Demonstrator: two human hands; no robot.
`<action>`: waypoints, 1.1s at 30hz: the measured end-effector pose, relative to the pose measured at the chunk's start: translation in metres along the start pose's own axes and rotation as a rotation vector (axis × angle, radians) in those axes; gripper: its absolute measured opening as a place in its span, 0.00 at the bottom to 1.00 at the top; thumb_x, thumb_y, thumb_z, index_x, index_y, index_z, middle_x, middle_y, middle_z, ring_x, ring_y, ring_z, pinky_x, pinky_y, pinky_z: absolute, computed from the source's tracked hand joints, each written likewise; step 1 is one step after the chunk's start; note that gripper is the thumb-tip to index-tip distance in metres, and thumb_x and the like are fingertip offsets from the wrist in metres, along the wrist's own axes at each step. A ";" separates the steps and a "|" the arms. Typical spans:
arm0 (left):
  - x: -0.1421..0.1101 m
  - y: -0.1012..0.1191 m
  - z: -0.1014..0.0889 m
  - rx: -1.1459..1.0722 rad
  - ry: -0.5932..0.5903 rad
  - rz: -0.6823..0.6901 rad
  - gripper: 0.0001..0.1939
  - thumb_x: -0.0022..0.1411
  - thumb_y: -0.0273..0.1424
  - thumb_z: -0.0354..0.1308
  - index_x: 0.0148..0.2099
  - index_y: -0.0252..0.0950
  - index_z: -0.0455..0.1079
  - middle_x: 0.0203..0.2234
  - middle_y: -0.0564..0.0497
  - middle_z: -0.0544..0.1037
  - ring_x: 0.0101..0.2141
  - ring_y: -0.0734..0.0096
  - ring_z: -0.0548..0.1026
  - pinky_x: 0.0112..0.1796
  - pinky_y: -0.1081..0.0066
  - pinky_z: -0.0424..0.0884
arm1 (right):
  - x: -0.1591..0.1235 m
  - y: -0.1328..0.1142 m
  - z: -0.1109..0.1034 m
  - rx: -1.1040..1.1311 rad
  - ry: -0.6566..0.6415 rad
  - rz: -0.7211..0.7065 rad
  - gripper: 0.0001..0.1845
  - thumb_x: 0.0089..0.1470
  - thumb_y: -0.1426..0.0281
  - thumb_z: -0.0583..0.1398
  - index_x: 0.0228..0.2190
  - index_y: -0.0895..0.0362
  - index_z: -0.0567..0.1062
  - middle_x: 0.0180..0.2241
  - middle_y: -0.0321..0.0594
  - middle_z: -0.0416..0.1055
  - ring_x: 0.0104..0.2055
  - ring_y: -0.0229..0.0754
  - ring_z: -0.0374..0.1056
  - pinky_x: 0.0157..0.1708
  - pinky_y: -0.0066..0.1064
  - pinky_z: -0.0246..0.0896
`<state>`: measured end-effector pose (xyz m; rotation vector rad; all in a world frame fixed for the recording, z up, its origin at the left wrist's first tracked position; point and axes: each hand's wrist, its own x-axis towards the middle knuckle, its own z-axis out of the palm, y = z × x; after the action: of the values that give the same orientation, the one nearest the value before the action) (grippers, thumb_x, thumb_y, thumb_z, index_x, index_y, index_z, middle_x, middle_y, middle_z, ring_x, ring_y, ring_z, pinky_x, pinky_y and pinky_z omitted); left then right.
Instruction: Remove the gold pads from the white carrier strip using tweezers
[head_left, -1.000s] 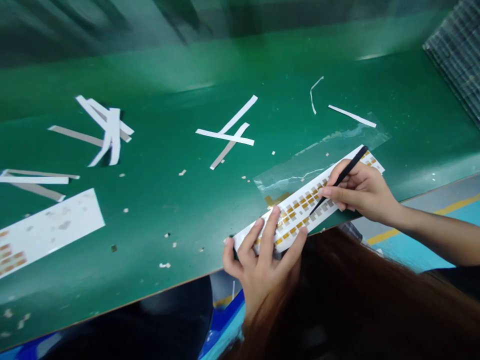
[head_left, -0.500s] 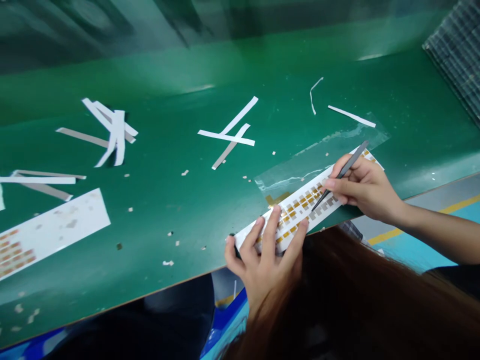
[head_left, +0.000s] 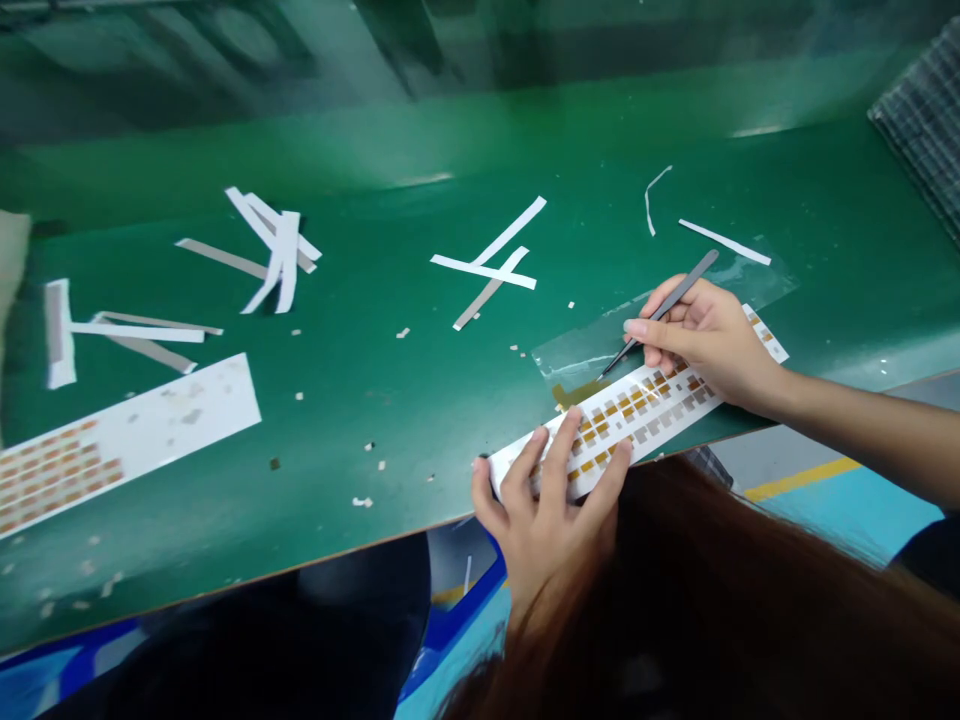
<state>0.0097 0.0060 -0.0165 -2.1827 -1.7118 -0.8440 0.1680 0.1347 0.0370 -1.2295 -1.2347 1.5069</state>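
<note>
My left hand (head_left: 551,500) lies with its fingers spread over the near left end of a white sheet (head_left: 637,388), which carries rows of small amber and grey pieces. In my right hand (head_left: 709,335) is a pair of dark tweezers (head_left: 675,295), gripped like a pen and slanting down to the left. Their tip is by the amber film pieces (head_left: 576,392) along the edge of a clear film (head_left: 589,348), just beyond the white sheet. Whether the tip pinches anything is too small to tell. My right wrist covers part of the sheet's right end.
Another white sheet (head_left: 217,390) with amber pieces lies at the left. White and grey paper strips (head_left: 281,255) are strewn behind it, with more crossed strips (head_left: 487,270) mid-table. Tiny scraps dot the green table (head_left: 420,420). Checked cloth (head_left: 922,130) sits at the far right. Long hair hides the lower right.
My right hand has lifted the tweezers' tip from the lower rows of the sheet to the amber pieces at the clear film's edge. My left hand stays on the sheet; the view has shifted.
</note>
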 end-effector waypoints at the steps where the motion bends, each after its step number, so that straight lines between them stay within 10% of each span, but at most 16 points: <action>1: 0.000 0.000 0.000 -0.005 0.001 -0.006 0.16 0.52 0.33 0.63 0.45 0.53 0.70 0.51 0.49 0.71 0.50 0.57 0.66 0.53 0.44 0.50 | 0.000 0.001 0.000 -0.008 0.001 0.000 0.18 0.40 0.65 0.68 0.27 0.57 0.65 0.16 0.31 0.68 0.15 0.29 0.61 0.14 0.21 0.55; 33: 0.000 0.002 0.000 -0.032 -0.022 -0.048 0.15 0.53 0.32 0.62 0.44 0.53 0.71 0.51 0.49 0.70 0.50 0.57 0.65 0.53 0.45 0.50 | -0.001 0.001 -0.002 -0.051 -0.003 0.017 0.16 0.41 0.66 0.68 0.27 0.58 0.67 0.16 0.31 0.67 0.15 0.29 0.59 0.13 0.22 0.51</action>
<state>0.0116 0.0055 -0.0156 -2.1871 -1.7797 -0.8689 0.1697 0.1343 0.0362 -1.2745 -1.2746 1.4979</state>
